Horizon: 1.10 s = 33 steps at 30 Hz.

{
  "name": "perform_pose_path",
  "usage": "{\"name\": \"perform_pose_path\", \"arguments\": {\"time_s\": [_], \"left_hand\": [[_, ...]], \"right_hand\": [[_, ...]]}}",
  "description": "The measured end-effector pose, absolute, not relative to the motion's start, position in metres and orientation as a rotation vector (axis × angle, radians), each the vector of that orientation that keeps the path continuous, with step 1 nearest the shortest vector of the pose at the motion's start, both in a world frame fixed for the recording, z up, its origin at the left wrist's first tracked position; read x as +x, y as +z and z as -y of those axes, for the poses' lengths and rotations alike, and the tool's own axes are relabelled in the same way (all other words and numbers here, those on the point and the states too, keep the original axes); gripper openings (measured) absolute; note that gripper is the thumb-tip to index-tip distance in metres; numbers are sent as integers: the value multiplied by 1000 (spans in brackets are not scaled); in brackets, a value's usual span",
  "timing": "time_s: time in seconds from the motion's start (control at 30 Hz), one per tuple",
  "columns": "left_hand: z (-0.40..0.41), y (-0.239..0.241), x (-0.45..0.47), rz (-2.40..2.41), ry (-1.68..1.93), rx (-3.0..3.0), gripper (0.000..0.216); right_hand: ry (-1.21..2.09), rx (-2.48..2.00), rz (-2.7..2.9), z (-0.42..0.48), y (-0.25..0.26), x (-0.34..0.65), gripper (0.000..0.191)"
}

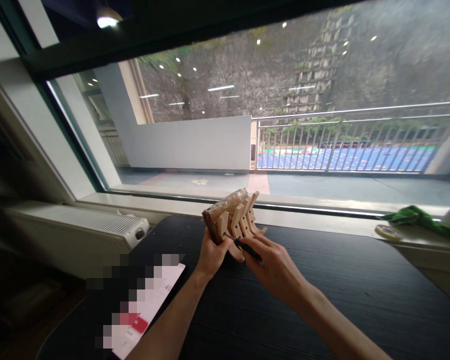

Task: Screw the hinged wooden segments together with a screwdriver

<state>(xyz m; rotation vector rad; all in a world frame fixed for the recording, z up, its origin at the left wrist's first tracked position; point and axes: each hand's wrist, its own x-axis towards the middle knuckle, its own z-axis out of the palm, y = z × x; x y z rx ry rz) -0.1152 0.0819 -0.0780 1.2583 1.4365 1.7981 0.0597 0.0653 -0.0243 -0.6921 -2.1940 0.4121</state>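
A wooden piece (225, 204) with a brown, bark-like back and several pale, angled wooden slats (243, 220) is held up over the dark table. The slats have small dark holes. My left hand (212, 255) grips its lower left end, with the thumb near the front slat. In my right hand (272, 257) is a screwdriver (247, 247) with a dark handle. Its thin shaft points left, and the tip is at or close to the front slat, beside my left thumb. The fingers of my right hand wrap around the handle.
The black table (341, 285) lies under my arms. A phone (153, 300), partly pixelated, rests left of my left forearm. Beyond the table are a window sill, a radiator (108, 227) at left, and a green cloth (416, 220) beside a roll of tape (388, 231) at right.
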Motion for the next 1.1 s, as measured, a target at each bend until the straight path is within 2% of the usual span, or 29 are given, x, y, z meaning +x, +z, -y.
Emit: {"name": "perform_pose_path", "arguments": {"time_s": [0.33,0.6,0.87,1.1], "left_hand": [[-81,-77,-114,-1432,1797,1247,49],[-81,-79,-115,-1435,1783,1242,46],[-81,-78,-114,-1462,1774,1239,44],[-81,-79,-114,-1465,1765,1259,43]], "right_hand": [[132,-800,2285,-72,-29,62,25],[299,-1211,2194,-65,-29,53,21],[110,-985,2261,-67,-29,57,12],[158,-1219,2201,-65,-34,53,20]]}}
